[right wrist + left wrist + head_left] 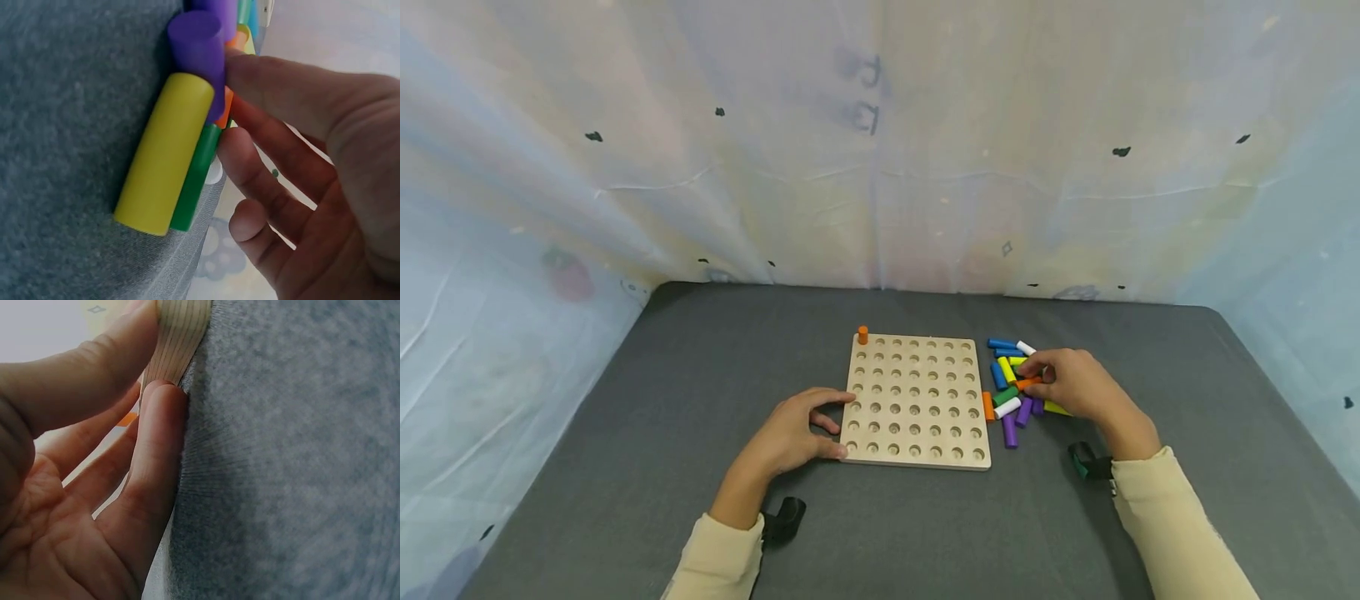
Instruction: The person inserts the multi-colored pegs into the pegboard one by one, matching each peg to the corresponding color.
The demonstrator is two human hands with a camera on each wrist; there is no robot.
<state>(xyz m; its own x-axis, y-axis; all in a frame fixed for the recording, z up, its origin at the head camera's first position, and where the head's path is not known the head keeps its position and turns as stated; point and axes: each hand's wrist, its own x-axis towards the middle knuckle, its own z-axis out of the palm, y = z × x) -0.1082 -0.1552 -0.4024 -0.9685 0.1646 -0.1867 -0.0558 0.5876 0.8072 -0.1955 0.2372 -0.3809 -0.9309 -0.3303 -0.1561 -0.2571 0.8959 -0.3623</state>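
A light wooden board (914,408) with rows of round holes lies on the grey cloth, and one orange peg (862,336) stands in its far left corner hole. My left hand (797,429) rests against the board's left edge, thumb at the near corner and index finger farther up; its fingertips meet the wooden side (178,344) in the left wrist view. Over the pile of coloured pegs right of the board, my right hand (1071,387) pinches an orange peg (1028,383) between thumb and fingers. A purple peg (197,56) partly hides that grip in the right wrist view.
Around the right hand lie loose pegs: blue (1002,343), white (1007,407), green (1005,397), purple (1010,432) and yellow (1057,408). Another orange peg (988,407) lies against the board's right edge. A pale curtain (880,167) hangs behind the table.
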